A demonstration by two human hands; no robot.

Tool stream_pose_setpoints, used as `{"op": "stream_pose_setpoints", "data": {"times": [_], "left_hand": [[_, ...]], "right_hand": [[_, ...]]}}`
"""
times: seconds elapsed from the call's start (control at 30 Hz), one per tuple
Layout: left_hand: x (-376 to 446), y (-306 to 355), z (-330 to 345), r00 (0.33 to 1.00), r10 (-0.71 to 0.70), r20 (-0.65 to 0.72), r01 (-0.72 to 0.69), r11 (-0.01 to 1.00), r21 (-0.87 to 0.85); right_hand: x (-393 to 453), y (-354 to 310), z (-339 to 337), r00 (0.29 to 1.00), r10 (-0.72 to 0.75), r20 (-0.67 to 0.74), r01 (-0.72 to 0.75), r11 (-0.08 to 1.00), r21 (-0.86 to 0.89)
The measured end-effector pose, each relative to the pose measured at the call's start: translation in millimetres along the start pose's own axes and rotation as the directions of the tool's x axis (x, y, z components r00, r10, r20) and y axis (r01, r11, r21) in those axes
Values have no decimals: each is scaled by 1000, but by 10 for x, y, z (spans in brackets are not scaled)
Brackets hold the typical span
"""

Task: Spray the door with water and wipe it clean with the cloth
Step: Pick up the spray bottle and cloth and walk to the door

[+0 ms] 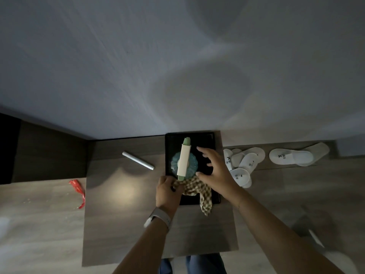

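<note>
A black tray (169, 143) lies on a wooden stool top, close to the pale door surface (158, 66) ahead. On the tray a green bottle with a white label (184, 160) rests across a teal scalloped dish (174, 162). A brown-and-cream checkered cloth (194, 188) is bunched at the tray's near edge, one end hanging over it. My left hand (167, 191), with a watch on its wrist, grips the cloth's left end. My right hand (214, 168) hovers over the tray's right side with fingers spread, holding nothing.
A silver tube (137, 160) lies on the stool top to the left of the tray. A red wrapper (78, 189) lies on the wood floor at left. Several white slippers (246, 165) sit on the floor at right, against the wall.
</note>
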State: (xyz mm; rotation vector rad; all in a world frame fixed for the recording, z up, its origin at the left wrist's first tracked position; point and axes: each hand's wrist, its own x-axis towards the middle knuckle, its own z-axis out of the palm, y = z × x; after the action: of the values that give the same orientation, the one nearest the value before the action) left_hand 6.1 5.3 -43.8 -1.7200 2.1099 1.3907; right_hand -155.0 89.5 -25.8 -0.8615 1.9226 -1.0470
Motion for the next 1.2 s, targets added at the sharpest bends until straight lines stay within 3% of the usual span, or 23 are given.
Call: {"op": "stream_pose_setpoints", "data": {"times": [0.07,0.13,0.2,0.27,0.33,0.47,0.57,0.67,0.8,0.97,1.1,1.2], "left_hand": [[-92,10,-162,997,-71,2,68,955,-290],[-192,25,-320,970,-218,110,240,761,-603],[-250,-11,-453,928,-301,219,354,535,-767],[-295,-13,-561,885,-347,311,429,343,-836],[-337,-29,-654,841,-355,408,494,198,-847],[-454,-43,-879,822,-230,521,547,65,-835],[-543,-110,-998,781,-207,589,596,-32,-802],[-691,-103,-1119,770,-185,610,615,-35,-787],[-856,-64,-1306,823,-165,544,539,-77,-839],[-1144,-4,-1645,839,-152,522,537,83,-839],[-1491,223,-1856,841,-21,541,537,165,-827],[-1756,394,-1821,847,78,526,466,369,-805]], "right_hand": [[40,-150,-12,995,-59,80,60,998,-18],[107,-316,46,986,-96,138,99,995,-16],[181,-448,165,984,-105,147,93,992,81],[222,-505,306,992,-81,98,60,978,201],[223,-488,446,996,-84,-30,88,973,215],[165,-561,641,960,-20,-280,106,949,296],[152,-716,662,928,-28,-371,128,960,247],[183,-710,617,928,-133,-348,168,983,71],[53,-783,499,926,-166,-340,159,986,-48],[-620,-1092,283,856,-198,-477,188,980,-68],[-1502,-1462,290,735,-55,-675,143,987,76],[-2173,-1665,239,533,60,-844,120,982,146]]}}
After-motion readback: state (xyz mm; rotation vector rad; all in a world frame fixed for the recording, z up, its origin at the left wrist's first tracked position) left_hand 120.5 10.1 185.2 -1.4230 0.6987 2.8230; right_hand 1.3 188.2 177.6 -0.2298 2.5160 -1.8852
